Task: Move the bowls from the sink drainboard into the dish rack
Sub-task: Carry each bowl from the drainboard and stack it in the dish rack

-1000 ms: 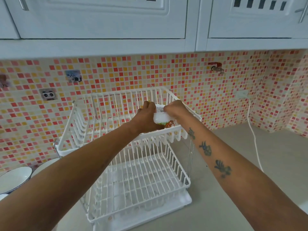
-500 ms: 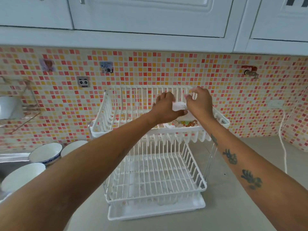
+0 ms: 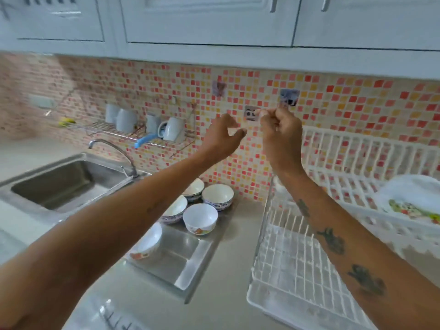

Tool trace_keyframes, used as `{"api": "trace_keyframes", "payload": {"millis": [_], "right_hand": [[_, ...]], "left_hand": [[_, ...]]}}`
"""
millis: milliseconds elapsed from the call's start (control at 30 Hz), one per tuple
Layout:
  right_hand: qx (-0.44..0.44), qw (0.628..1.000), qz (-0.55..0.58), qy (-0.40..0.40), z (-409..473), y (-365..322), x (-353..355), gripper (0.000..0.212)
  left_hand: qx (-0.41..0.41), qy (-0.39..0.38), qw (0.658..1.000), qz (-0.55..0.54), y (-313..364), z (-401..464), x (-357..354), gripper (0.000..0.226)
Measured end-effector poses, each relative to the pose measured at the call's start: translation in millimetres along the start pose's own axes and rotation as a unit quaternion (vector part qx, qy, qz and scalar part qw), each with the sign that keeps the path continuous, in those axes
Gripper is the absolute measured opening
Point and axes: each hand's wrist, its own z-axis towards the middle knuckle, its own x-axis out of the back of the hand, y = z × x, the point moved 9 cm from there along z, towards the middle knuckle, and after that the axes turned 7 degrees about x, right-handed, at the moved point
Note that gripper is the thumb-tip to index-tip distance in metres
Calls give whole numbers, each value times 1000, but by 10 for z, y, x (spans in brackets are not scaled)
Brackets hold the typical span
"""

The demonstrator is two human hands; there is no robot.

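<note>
Several white bowls stand on the steel drainboard [image 3: 181,256] right of the sink: one plain white bowl [image 3: 200,218] in front, a blue-patterned bowl [image 3: 217,196] behind it, another bowl [image 3: 147,241] partly under my left forearm. A white two-tier dish rack [image 3: 295,277] stands at the right, with one floral bowl [image 3: 414,198] lying in its upper tier. My left hand [image 3: 222,136] and my right hand [image 3: 279,132] are raised in front of the tiled wall, left of the rack, both empty with fingers loosely curled.
A steel sink [image 3: 62,184] with a tap [image 3: 112,151] lies at the left. A wire wall shelf [image 3: 142,136] holds mugs above it. White cabinets [image 3: 209,20] hang overhead. A pale counter runs in front of the rack.
Both hands let go of the floral bowl in the rack's upper tier and drew back to the left. My view swung left, so the sink and the drainboard bowls now show.
</note>
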Motion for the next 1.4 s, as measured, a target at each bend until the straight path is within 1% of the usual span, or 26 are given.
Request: {"api": "trace_keyframes", "payload": {"millis": [100,167,233,300,333,367,400,433,467,500,533,600,667,733,767,800,833,867,900,933,967,1033,1100,1233,1400], "right_hand": [[-12,996,47,-72,-182,11,-787,22],[-45,989,67,-121,-321,108,-1293,23],[-89,980,78,-162,-490,270,-1769,24],[-141,965,79,-207,-721,480,-2222,25],[-171,954,74,-235,-868,623,-2453,25],[-197,941,67,-266,-1032,749,-2663,25],[-222,927,59,-298,-1210,889,-2862,25],[-246,911,54,-326,-1386,1013,-3040,24],[-271,895,47,-351,-1563,1138,-3195,23],[-292,879,38,-376,-1739,1244,-3321,23],[-309,862,24,-400,-1911,1355,-3429,22],[-346,828,-16,-441,-2222,1559,-3558,22],[-380,796,-55,-468,-2498,1815,-3644,26],[-406,763,-86,-495,-2750,2029,-3709,16],[-414,753,-94,-503,-2856,2131,-3750,21],[-422,742,-103,-511,-2948,2231,-3776,34],[-433,732,-108,-516,-3019,2304,-3795,43],[-442,726,-105,-516,-3078,2359,-3816,48],[-454,723,-99,-512,-3128,2383,-3831,50],[-465,722,-89,-504,-3175,2412,-3847,51],[-476,721,-83,-497,-3218,2431,-3858,52],[-490,715,-81,-492,-3299,2429,-3845,53],[-498,708,-82,-493,-3378,2423,-3841,52],[-513,720,-71,-462,-3446,2483,-3856,62],[-546,715,-57,-433,-3504,2508,-3829,59]], "left_hand": [[97,36,995,-1,-762,19,546,32],[152,64,986,6,-1225,-27,898,28],[202,63,977,25,-1647,-116,1191,18],[254,44,965,36,-2099,-229,1400,17],[268,34,962,30,-2292,-279,1475,19],[276,23,960,30,-2466,-336,1531,32],[292,19,956,26,-2650,-406,1586,33],[319,11,947,37,-2857,-493,1635,20],[341,5,939,46,-3054,-578,1657,21],[361,0,931,52,-3284,-660,1669,34],[382,-5,923,47,-3511,-750,1658,39],[431,-19,902,32,-3849,-962,1594,36],[480,-37,877,-16,-4126,-1154,1431,32],[511,-37,858,-43,-4346,-1308,1325,26],[517,-34,853,-54,-4445,-1355,1276,22],[515,-26,854,-69,-4535,-1377,1220,21],[511,-25,856,-70,-4637,-1394,1152,31],[508,-30,858,-73,-4701,-1412,1085,38],[504,-33,860,-81,-4737,-1413,1012,36],[508,-35,856,-90,-4767,-1424,943,26],[512,-35,854,-91,-4789,-1427,880,21],[518,-47,850,-79,-4901,-1445,757,37],[523,-61,847,-71,-4985,-1454,655,46],[524,-71,848,-38,-5103,-1451,581,48],[518,-77,851,-25,-5171,-1445,527,51]]}}
